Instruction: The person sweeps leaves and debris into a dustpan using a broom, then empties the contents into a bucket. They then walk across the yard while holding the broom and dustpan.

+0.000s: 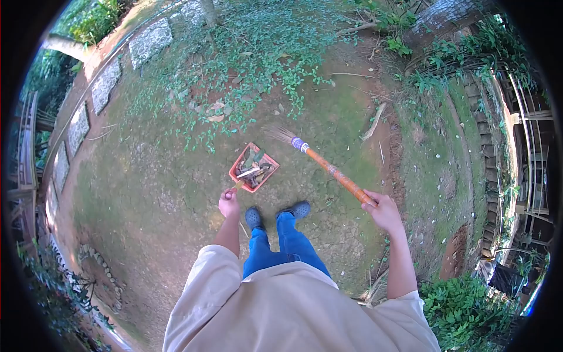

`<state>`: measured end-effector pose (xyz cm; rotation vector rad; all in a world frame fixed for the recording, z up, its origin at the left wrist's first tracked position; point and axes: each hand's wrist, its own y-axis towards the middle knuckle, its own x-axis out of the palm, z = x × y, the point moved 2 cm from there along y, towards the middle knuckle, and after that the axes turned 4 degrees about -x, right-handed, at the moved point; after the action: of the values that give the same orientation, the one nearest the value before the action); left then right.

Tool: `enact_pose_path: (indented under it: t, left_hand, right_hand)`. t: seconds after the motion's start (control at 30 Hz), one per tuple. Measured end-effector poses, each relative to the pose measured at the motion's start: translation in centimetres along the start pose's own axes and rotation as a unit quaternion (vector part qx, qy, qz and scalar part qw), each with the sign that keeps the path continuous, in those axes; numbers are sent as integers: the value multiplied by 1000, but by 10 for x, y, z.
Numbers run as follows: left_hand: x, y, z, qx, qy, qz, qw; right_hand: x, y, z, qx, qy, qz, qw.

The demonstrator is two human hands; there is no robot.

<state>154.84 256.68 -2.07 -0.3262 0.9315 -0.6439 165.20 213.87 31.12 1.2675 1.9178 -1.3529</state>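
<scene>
My left hand (pixel 229 203) is closed round the short handle of an orange dustpan (pixel 233 174), out in front of my feet. Dry leaves and bits of debris (pixel 252 166) lie inside the pan. In my right hand (pixel 384 212) is the orange handle of a broom (pixel 335 172), fingers wrapped near its end. The broom slants up and to the left, its thin bristles spreading from a purple and white binding. Those bristle tips are above and to the right of the pan, apart from it, over mossy ground.
A leafy low shrub (pixel 258 70) grows ahead, with dry leaves (pixel 216 112) under it. Stone slabs (pixel 106 85) line the left side. At the upper right stands a tree trunk (pixel 446 20); a pale stick (pixel 374 121) lies below it. Brick edging (pixel 490 170) runs along the right.
</scene>
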Motion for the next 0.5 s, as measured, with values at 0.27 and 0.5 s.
enact_pose_path:
  t: [0.27, 0.5]
  left_hand:
    - [-26, 9, -13, -11, 0, 16, 1000]
    - [-46, 11, -16, -37, 16, 34, 999]
  right_hand:
    - [23, 5, -5, 27, 5, -6, 1000]
    - [59, 18, -7, -9, -10, -3, 1000]
